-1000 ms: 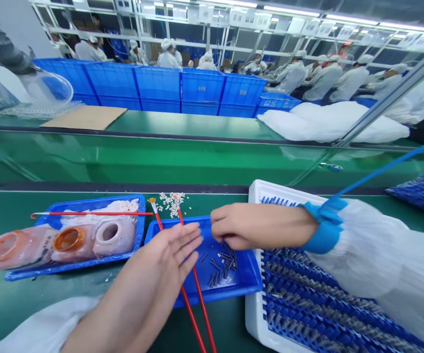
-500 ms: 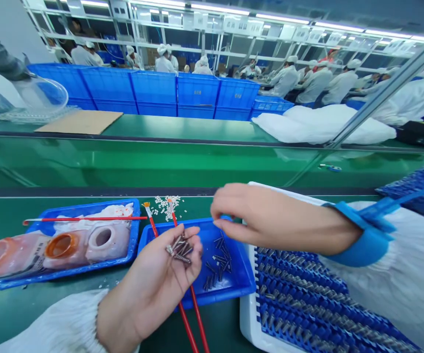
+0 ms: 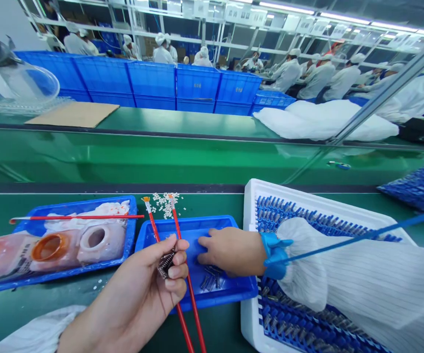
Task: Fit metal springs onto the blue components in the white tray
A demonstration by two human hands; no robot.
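Note:
My left hand (image 3: 138, 289) is curled, palm up, around a small bunch of dark metal springs (image 3: 166, 264). Two red-handled brushes (image 3: 193, 294) lean across the blue tray (image 3: 230, 289) just behind and beside it. My right hand (image 3: 230, 250), with a blue wrist strap (image 3: 275, 255), reaches down into that tray, its visible fingers apart and pointing left. More loose springs (image 3: 212, 278) lie on the tray bottom, close below the right hand; its palm side is hidden.
At right, a white tray (image 3: 251, 314) holds rows of metal pieces in blue racks, under my right sleeve. On the left a blue tray (image 3: 2, 284) carries bottles and a third brush (image 3: 75, 217). White bits (image 3: 166, 203) lie behind. Co-workers sit beyond blue crates (image 3: 151, 81).
My right hand has moved down and left from above the white tray into the blue tray. The left fingers have curled up around the springs. The view has shifted slightly.

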